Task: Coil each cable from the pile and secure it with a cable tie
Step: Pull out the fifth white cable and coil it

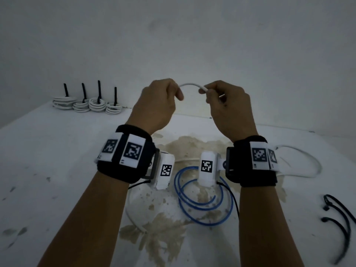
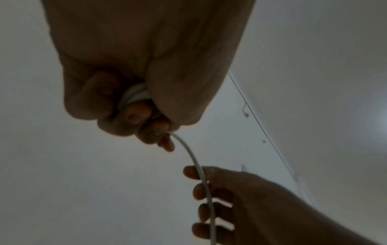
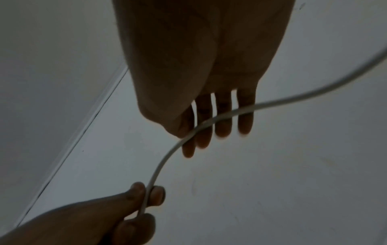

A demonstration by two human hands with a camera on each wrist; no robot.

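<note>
Above the table, both hands hold a white cable [image 1: 190, 85] that arcs between them. My left hand [image 1: 178, 93] is curled into a fist round it; the left wrist view shows white cable turns [image 2: 134, 94] bunched inside the left hand [image 2: 159, 132]. My right hand [image 1: 204, 91] pinches the cable a short way to the right. In the right wrist view the cable [image 3: 163, 162] crosses the fingers of the right hand [image 3: 188, 136], trails off to the upper right, and runs down to the left hand's pinching fingers [image 3: 156, 197].
Several coiled white cables with upright black ties [image 1: 86, 105] stand at the table's back left by the wall. A loose blue cable [image 1: 202, 205] lies under my wrists. White cable loops [image 1: 312, 166] lie at the right, two black ties [image 1: 342, 218] further right. The tabletop [image 1: 57, 170] is stained.
</note>
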